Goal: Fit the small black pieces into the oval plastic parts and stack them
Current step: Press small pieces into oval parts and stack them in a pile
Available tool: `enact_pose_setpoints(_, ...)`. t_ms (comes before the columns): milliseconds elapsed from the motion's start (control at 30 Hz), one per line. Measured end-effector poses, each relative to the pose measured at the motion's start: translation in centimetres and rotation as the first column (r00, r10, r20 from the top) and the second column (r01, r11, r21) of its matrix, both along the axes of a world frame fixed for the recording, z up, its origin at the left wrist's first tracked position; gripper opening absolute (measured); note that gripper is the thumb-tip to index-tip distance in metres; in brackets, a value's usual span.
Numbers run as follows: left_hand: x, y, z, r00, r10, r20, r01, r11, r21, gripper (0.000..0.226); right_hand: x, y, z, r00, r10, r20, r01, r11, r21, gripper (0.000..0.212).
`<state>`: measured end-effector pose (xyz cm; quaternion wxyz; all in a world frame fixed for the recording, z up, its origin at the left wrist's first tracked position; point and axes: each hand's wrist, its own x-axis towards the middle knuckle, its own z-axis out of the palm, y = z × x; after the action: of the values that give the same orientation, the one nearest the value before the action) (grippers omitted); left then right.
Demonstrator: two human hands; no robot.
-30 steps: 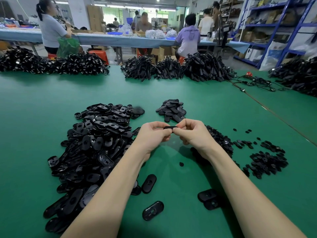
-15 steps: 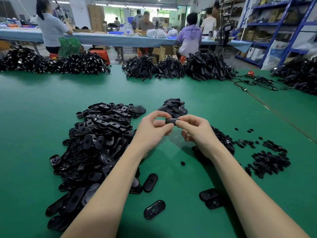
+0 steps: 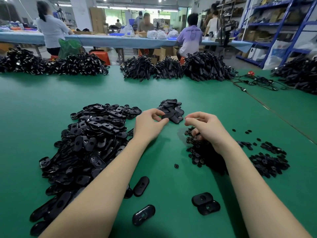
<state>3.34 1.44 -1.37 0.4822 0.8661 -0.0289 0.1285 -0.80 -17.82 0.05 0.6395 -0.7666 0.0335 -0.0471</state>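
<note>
On the green counter (image 3: 42,103) the left hand (image 3: 147,124) reaches toward the middle, its thumb and forefinger curled in a pinching grip on one oval plastic part (image 3: 166,116) at the near edge of a small stack of ovals (image 3: 172,109), which it touches. The right hand (image 3: 205,129) is just beside it to the right, apart from the oval; its forefinger and thumb are bent with nothing seen between them, while the lower fingers curl down into a pile of small black pieces (image 3: 197,152), and whether they have hold of a piece cannot be told. A large heap of oval parts (image 3: 82,145) spreads along the left side of the counter, running toward the near edge. More small black pieces lie in a scattered patch (image 3: 269,162) toward the right edge, and a single small piece (image 3: 176,166) sits alone between the two forearms. Near the front edge lie loose ovals: one (image 3: 141,186) beside the left forearm, one (image 3: 143,215) closer in, and two overlapping ones (image 3: 205,203) beside the right forearm. Along the far edge sit heaps of black bundles (image 3: 171,67), with people at a long blue table (image 3: 106,40) beyond
</note>
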Motion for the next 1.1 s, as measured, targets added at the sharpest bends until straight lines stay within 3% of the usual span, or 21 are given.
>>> enact_pose_setpoints(333,3.9,-2.7,-0.3,0.987,0.121,-0.102,-0.108,0.987,0.122,0.026,-0.1,-1.0,0.3,1.0,-0.005,0.0,0.005,1.0,-0.002,0.003)
enact_pose_setpoints(667,-1.2,-2.0,-0.5,0.999,0.03,0.018,-0.03,1.0,0.01,0.012,-0.2,0.4,0.3,0.997,0.078,-0.022,-0.08,0.989,-0.122,0.005)
enact_pose_setpoints(800,-3.7,-0.8,-1.0,0.996,-0.044,0.084,0.033,0.99,0.136,0.005,-0.3,1.4,0.1,0.993,0.114,-0.025,-0.117,0.977,-0.18,0.006)
enact_pose_setpoints(933,-4.9,0.3,-0.7,0.989,-0.082,0.122,0.041,0.951,0.306,0.013,-0.6,2.4,0.0,0.992,0.121,-0.04,-0.127,0.948,-0.29,0.006)
enact_pose_setpoints(1100,-5.3,1.2,0.2,0.997,0.027,0.066,-0.063,0.754,0.654,0.031,-0.9,3.3,0.1,0.985,0.16,-0.058,-0.17,0.913,-0.37,0.006)
